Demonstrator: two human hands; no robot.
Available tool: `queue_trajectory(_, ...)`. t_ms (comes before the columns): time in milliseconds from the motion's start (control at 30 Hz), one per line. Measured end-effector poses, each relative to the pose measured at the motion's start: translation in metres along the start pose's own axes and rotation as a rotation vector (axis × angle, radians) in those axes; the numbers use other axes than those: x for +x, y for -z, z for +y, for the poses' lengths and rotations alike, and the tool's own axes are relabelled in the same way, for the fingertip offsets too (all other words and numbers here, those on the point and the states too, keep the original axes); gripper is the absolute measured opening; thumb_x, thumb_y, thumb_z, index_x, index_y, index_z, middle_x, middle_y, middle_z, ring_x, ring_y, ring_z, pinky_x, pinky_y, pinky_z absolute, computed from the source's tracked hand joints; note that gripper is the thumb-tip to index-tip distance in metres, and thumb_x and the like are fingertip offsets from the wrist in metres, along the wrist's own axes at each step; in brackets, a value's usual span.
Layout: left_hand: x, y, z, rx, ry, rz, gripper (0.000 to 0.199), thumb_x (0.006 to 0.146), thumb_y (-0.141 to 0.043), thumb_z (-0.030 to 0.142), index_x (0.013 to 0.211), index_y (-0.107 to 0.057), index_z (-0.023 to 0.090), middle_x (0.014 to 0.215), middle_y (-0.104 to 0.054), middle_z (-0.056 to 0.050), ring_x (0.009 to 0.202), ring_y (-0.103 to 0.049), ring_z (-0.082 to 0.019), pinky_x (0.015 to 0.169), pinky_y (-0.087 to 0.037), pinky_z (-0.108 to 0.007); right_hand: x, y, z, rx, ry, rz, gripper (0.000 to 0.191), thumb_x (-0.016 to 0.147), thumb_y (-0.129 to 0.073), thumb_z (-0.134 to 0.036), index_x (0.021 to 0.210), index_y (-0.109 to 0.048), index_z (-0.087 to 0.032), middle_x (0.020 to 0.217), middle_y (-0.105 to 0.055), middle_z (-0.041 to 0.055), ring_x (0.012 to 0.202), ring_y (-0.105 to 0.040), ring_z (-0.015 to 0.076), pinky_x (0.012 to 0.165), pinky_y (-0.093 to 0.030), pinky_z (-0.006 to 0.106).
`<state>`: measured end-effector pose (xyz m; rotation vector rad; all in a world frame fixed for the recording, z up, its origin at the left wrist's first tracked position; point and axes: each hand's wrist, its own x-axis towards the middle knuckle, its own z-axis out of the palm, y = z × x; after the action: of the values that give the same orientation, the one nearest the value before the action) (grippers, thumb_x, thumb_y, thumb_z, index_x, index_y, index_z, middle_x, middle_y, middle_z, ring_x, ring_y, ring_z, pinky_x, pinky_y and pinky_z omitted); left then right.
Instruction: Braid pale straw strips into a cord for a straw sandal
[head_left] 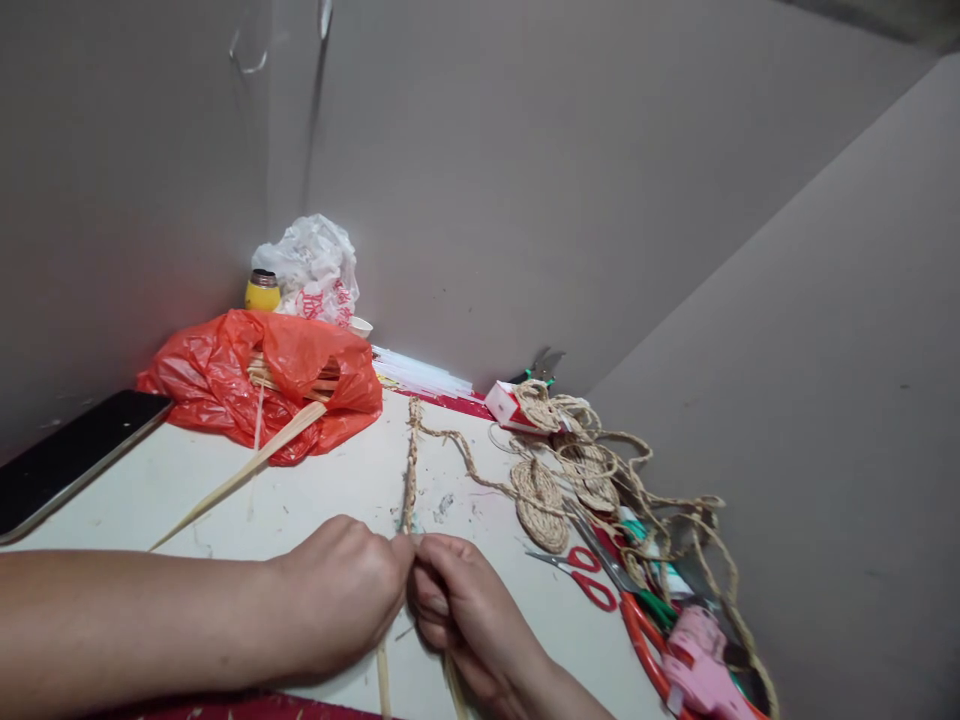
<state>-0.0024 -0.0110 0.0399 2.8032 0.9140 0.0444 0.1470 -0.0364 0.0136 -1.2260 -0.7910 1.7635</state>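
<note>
A thin braided cord [411, 470] of tan fibre runs up the white table from between my hands. My left hand [345, 590] is closed in a fist at its lower end, and my right hand [465, 610] pinches right beside it, fingertips touching. Pale flat strands [384, 680] hang down below both hands. From the cord's top a thin twisted rope [469, 460] leads right to a flat coiled rope disc [540, 505]. The exact grip point is hidden by the fingers.
Left: a red plastic bag [217, 380] holding straw strips, one long strip [240, 475] and a black phone [75, 455]. Right: small red scissors [585, 575], large scissors [645, 640], a pink glue gun [705, 665] and tangled rope. Behind: white sticks [424, 373], a yellow jar [262, 291].
</note>
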Motion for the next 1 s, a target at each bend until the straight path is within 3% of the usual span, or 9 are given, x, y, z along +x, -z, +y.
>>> queue_trajectory(133, -0.007, -0.005, 0.009, 0.162, -0.134, -0.009, 0.017, 0.069, -0.052, 0.008, 0.081, -0.063, 0.013, 0.077, -0.063, -0.011, 0.062, -0.059, -0.022, 0.053, -0.038, -0.029, -0.001, 0.0, -0.003, 0.015, -0.028, -0.024, 0.027, 0.073, -0.065, -0.035, 0.061, -0.053, -0.014, 0.037, -0.028, -0.0116, 0.034, -0.012, 0.0011, 0.034, -0.007, 0.018)
queue_trajectory(200, -0.011, 0.001, 0.014, 0.063, -0.158, -0.064, 0.006, 0.068, -0.056, 0.011, 0.068, -0.06, 0.015, 0.066, -0.061, -0.007, 0.055, -0.056, -0.018, 0.051, -0.037, -0.027, 0.0, 0.002, -0.006, 0.035, -0.055, -0.052, 0.025, 0.072, -0.067, -0.035, 0.07, -0.06, -0.011, 0.036, -0.027, -0.0124, 0.033, -0.011, 0.0007, 0.034, -0.006, 0.017)
queue_trajectory(267, -0.013, 0.011, 0.015, -0.19, -0.13, -0.039, 0.011, 0.071, -0.053, 0.013, 0.061, -0.056, 0.017, 0.055, -0.055, -0.001, 0.047, -0.048, -0.013, 0.05, -0.035, -0.025, 0.0, 0.004, -0.009, 0.075, -0.07, -0.085, 0.025, 0.072, -0.068, -0.034, 0.074, -0.062, -0.01, 0.037, -0.026, -0.0127, 0.033, -0.01, 0.0002, 0.035, -0.005, 0.016)
queue_trajectory(367, -0.007, 0.021, 0.006, -0.628, 0.009, 0.257, 0.017, 0.079, -0.044, 0.017, 0.066, -0.053, 0.018, 0.056, -0.051, 0.003, 0.049, -0.042, -0.009, 0.053, -0.036, -0.022, 0.001, 0.008, -0.014, 0.164, -0.057, -0.145, 0.024, 0.072, -0.07, -0.032, 0.067, -0.059, -0.011, 0.039, -0.026, -0.0123, 0.034, -0.01, -0.0004, 0.034, -0.006, 0.015)
queue_trajectory(467, 0.009, 0.014, -0.011, -1.007, 0.22, 0.547, 0.008, 0.079, -0.045, 0.02, 0.078, -0.052, 0.017, 0.07, -0.054, 0.001, 0.067, -0.05, -0.011, 0.065, -0.04, -0.022, 0.002, 0.01, -0.016, 0.201, -0.037, -0.198, 0.022, 0.075, -0.068, -0.03, 0.069, -0.06, -0.011, 0.041, -0.027, -0.0117, 0.034, -0.011, -0.0004, 0.034, -0.007, 0.015)
queue_trajectory(533, 0.019, 0.002, -0.02, -1.299, 0.3, 0.427, 0.012, 0.074, -0.049, 0.02, 0.086, -0.051, 0.017, 0.073, -0.056, 0.0, 0.069, -0.052, -0.011, 0.066, -0.041, -0.023, 0.003, 0.011, -0.016, 0.187, -0.028, -0.218, 0.02, 0.078, -0.065, -0.029, 0.074, -0.063, -0.009, 0.041, -0.027, -0.0115, 0.034, -0.011, -0.0003, 0.034, -0.007, 0.015)
queue_trajectory(667, 0.027, -0.018, -0.024, -1.622, 0.368, -0.022, 0.012, 0.072, -0.044, 0.026, 0.078, -0.05, 0.017, 0.048, -0.046, 0.005, 0.04, -0.039, -0.009, 0.044, -0.031, -0.022, 0.005, 0.014, -0.016, 0.132, -0.024, -0.25, 0.021, 0.081, -0.061, -0.029, 0.075, -0.063, -0.009, 0.041, -0.029, -0.0107, 0.034, -0.011, 0.0001, 0.034, -0.007, 0.016)
queue_trajectory(767, 0.025, -0.018, -0.025, -1.507, 0.352, -0.042, 0.016, 0.072, -0.042, 0.027, 0.065, -0.052, 0.016, 0.042, -0.036, 0.007, 0.037, -0.024, -0.007, 0.04, -0.017, -0.022, 0.006, 0.017, -0.016, 0.067, -0.048, -0.245, 0.022, 0.08, -0.063, -0.031, 0.074, -0.062, -0.01, 0.041, -0.027, -0.0114, 0.035, -0.01, 0.0009, 0.035, -0.007, 0.016)
queue_trajectory(1000, 0.025, -0.004, -0.033, -1.213, 0.245, 0.019, 0.027, 0.074, -0.042, 0.027, 0.058, -0.059, 0.013, 0.048, -0.038, 0.005, 0.047, -0.029, -0.008, 0.048, -0.023, -0.022, 0.006, 0.021, -0.02, -0.265, 0.016, -0.177, 0.032, 0.075, -0.067, -0.043, 0.07, -0.062, -0.012, 0.039, -0.03, -0.0105, 0.036, -0.016, 0.0037, 0.038, -0.009, 0.021)
